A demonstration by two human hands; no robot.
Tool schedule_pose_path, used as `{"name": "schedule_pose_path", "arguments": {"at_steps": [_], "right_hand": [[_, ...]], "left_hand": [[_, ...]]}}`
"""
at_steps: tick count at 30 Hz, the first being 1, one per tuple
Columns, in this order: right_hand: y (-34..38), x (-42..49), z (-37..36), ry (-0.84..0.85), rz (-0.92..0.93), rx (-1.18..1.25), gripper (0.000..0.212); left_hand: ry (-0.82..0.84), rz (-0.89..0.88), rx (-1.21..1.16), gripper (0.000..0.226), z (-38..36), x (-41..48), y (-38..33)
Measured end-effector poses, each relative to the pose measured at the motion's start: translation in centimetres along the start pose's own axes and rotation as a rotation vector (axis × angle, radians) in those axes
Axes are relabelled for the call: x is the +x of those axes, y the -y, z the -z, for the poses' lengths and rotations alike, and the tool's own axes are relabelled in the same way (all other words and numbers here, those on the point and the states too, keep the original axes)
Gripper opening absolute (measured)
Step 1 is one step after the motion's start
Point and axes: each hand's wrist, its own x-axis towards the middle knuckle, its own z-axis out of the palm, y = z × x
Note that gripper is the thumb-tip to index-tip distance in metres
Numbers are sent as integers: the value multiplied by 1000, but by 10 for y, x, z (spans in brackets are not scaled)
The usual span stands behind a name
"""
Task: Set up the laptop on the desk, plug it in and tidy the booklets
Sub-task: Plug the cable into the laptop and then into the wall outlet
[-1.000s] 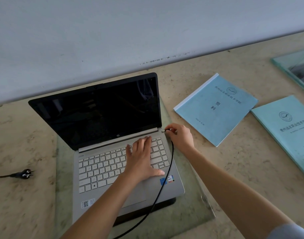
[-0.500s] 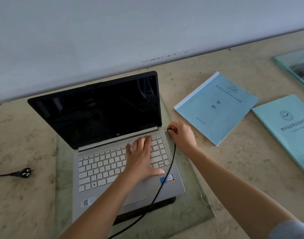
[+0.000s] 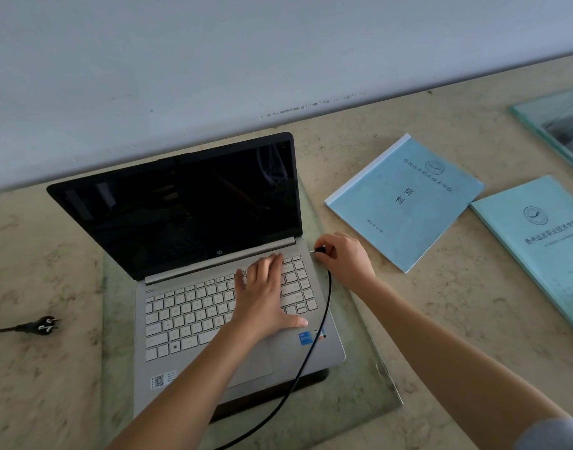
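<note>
A silver laptop (image 3: pixel 194 319) stands open with a dark screen on a glass plate (image 3: pixel 356 384). My left hand (image 3: pixel 265 297) rests flat on the right half of its keyboard. My right hand (image 3: pixel 343 258) pinches the black charger plug (image 3: pixel 318 250) right at the laptop's right edge, near the hinge. The black cable (image 3: pixel 311 352) runs from that plug across the laptop's right front corner towards me. Two light blue booklets lie to the right: one (image 3: pixel 405 199) angled beside the laptop, another (image 3: pixel 545 248) further right.
A black mains plug (image 3: pixel 43 324) with its cord lies on the beige stone desk (image 3: pixel 44 384) at the left. A glass-framed picture (image 3: pixel 561 125) sits at the far right. A pale wall runs along the back of the desk.
My right hand has kept the charger plug at the laptop's right edge, shifting only slightly. The left hand has stayed on the keyboard.
</note>
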Motion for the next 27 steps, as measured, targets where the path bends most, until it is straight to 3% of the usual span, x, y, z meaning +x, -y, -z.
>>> {"name": "schedule_pose_path", "arguments": {"at_steps": [13,27], "right_hand": [[0,-1,4,66,66,-81,10],[3,-4,1,38,9,-48,10]], "left_hand": [[-1,-7,-9,129,-1,0,1],[-8,-11,0,129,-2,-1,2]]}}
